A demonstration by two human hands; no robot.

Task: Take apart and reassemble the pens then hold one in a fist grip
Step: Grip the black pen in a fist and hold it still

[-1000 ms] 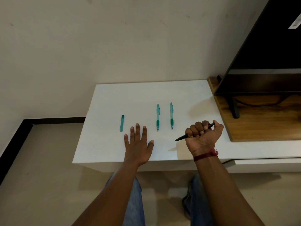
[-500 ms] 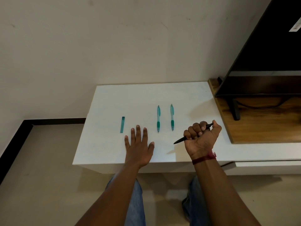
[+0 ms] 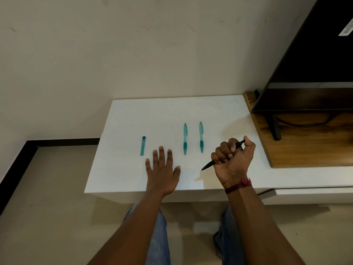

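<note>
- White tabletop (image 3: pixel 133 119) below a plain wall, seen from the head camera.
- Left teal pen (image 3: pixel 185 138) and right teal pen (image 3: pixel 201 136) lie parallel mid-surface, and both look whole. A short teal piece (image 3: pixel 142 145) lies nearer the left edge.
- Left hand (image 3: pixel 162 173) rests flat near the front edge, fingers spread.
- Right hand (image 3: pixel 233 159) fists a black pen (image 3: pixel 208 165) with its tip angled down-left. This looks like the final step, and the next move only calls for holding steady.

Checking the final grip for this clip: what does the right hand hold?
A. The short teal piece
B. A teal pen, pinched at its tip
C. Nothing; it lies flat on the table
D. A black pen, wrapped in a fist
D: the right hand has its fingers curled round the black pen, while both teal pens lie on the white table.
</note>
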